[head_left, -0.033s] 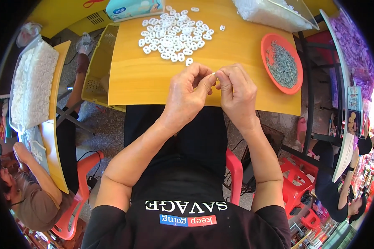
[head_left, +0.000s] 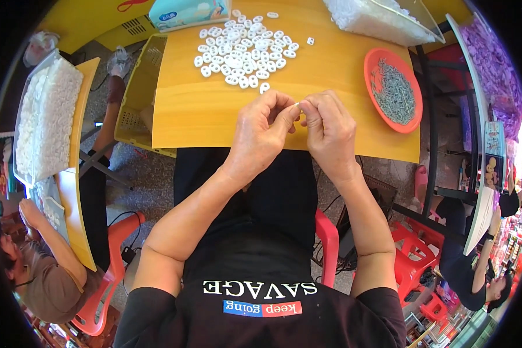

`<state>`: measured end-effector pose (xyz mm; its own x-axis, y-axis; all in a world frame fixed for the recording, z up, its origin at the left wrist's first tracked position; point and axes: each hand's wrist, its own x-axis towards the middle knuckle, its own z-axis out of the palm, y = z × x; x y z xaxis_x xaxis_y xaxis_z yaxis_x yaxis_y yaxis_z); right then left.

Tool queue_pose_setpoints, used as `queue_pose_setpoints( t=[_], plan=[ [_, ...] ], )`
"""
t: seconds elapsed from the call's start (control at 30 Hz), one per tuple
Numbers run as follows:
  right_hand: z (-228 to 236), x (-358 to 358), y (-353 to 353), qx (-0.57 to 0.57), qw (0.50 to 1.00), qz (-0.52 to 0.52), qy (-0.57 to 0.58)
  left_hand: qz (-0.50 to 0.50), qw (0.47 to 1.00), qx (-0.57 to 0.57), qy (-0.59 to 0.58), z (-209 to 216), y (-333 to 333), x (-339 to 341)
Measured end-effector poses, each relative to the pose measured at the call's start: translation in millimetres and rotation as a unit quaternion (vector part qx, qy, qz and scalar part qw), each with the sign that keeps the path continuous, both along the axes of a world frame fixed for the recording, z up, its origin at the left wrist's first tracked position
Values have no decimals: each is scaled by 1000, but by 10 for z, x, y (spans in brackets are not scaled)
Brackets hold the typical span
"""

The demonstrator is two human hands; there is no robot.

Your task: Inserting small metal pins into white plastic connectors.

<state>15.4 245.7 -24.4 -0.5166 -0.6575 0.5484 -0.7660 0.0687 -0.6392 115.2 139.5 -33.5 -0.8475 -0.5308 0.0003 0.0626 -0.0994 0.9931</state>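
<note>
Above the near edge of the yellow table (head_left: pixel 197 119), my left hand (head_left: pixel 260 124) and my right hand (head_left: pixel 332 130) meet with thumbs and fingers pinched. Between the fingertips shows a tiny bit of a small white piece (head_left: pixel 297 105); the fingers hide the rest. Just beyond my left hand lies a single white oval plastic piece with two holes (head_left: pixel 264 87). Farther off, a loose pile of the same white oval pieces (head_left: pixel 238 55) is spread over the tabletop. To the right, an orange-red plate (head_left: pixel 370 87) holds many thin grey metal pins (head_left: pixel 395 93).
A clear bin of white parts (head_left: pixel 377 23) stands at the far right, a blue-white soft pack (head_left: pixel 190 13) at the far left. One small piece (head_left: pixel 311 41) lies apart. Left of the table are a yellow crate (head_left: pixel 127 119) and another worker (head_left: pixel 52 272); a metal-framed rack (head_left: pixel 475 116) stands right.
</note>
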Motion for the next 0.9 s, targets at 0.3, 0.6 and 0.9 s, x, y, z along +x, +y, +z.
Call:
queue_pose_setpoints(
  t=[0.3,0.6,0.9],
  plan=[
    [90,-551,-199,116,972,-28,-205,13,996,68,54,-150,-90,30],
    [-160,-811,-633,144,984,-17,102,-12,992,91,84,-195,-126,37],
    [-35,-746,-290,231,972,-12,51,-18,992,99,82,-179,-127,53]
  ],
)
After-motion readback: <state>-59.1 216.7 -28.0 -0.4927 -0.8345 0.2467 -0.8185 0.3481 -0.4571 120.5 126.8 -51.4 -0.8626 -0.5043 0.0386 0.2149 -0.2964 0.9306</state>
